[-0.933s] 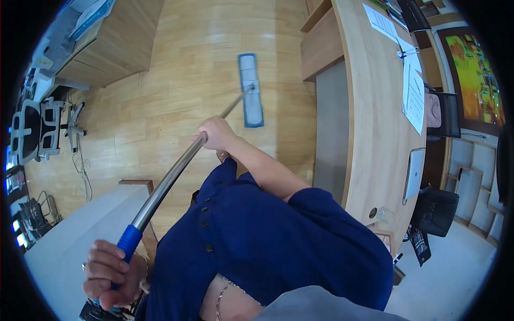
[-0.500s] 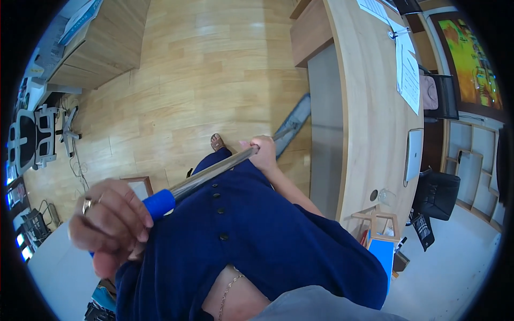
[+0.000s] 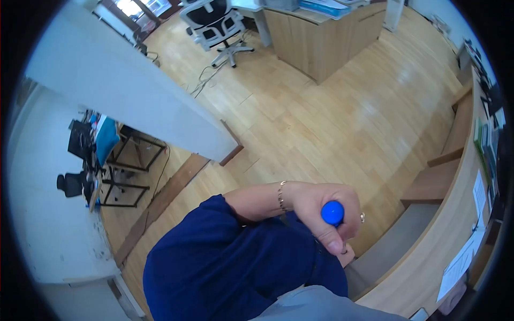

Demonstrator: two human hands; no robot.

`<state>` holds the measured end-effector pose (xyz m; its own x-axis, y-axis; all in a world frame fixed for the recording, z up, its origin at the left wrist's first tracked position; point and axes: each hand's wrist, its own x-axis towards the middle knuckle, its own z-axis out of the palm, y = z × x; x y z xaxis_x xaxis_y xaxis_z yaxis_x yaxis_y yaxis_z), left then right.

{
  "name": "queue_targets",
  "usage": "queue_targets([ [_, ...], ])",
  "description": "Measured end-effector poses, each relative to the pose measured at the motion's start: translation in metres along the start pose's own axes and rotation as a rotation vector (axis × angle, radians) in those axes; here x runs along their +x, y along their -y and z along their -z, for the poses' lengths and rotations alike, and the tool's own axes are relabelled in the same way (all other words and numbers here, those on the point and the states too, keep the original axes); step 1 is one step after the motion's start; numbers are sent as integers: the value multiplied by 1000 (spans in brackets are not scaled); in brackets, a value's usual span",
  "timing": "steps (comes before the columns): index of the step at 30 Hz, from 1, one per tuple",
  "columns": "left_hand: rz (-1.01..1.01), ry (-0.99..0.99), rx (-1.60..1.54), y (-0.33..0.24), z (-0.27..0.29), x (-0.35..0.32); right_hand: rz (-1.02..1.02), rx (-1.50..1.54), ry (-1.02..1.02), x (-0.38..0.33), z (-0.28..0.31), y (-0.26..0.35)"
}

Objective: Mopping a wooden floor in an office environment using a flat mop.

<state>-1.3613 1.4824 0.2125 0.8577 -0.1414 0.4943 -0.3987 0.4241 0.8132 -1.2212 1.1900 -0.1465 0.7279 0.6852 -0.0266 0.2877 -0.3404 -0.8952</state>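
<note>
My left hand (image 3: pixel 326 216) is closed round the blue grip (image 3: pixel 332 213) of a mop, whose rounded end points up at me. A bracelet circles that wrist and a ring shows on one finger. Just below it, beside my dark blue top, a small part of my right hand (image 3: pixel 349 255) is visible, curled at the mop's pole. The left hand covers most of it. The pole and the flat mop head are hidden in this view, beneath my hands and body.
On the right runs a long wooden desk (image 3: pixel 428 267) with papers (image 3: pixel 461 262) on it. A white pillar (image 3: pixel 176 115) stands to the left. Farther off are a wheeled office chair (image 3: pixel 217 27), a wooden cabinet (image 3: pixel 321 43) and loose cables (image 3: pixel 203 80) on the floor.
My view has swung to the left, bringing in the pillar. The mop's grip has gone from low left to the right of my body, its end now facing up; the mop head is out of sight.
</note>
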Motion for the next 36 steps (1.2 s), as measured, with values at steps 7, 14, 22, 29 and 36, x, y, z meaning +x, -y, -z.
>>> queue_targets([
  [7, -164, -335, 266, -42, -55, -82, 503, -145, 136, 79, -58, 65],
  [14, -168, -621, 623, -92, -100, -195, 597, -239, 679, 126, -208, 131],
  [22, -145, -1017, 923, -152, -155, -307, 936, -180, 1044, 79, -410, 244],
  [29, -84, -1167, 1145, -194, -212, -363, 1025, -97, 1201, -17, -508, 290],
  [36, -151, -1080, 1374, -202, -235, -368, 1001, -89, 1291, -74, -510, 317],
])
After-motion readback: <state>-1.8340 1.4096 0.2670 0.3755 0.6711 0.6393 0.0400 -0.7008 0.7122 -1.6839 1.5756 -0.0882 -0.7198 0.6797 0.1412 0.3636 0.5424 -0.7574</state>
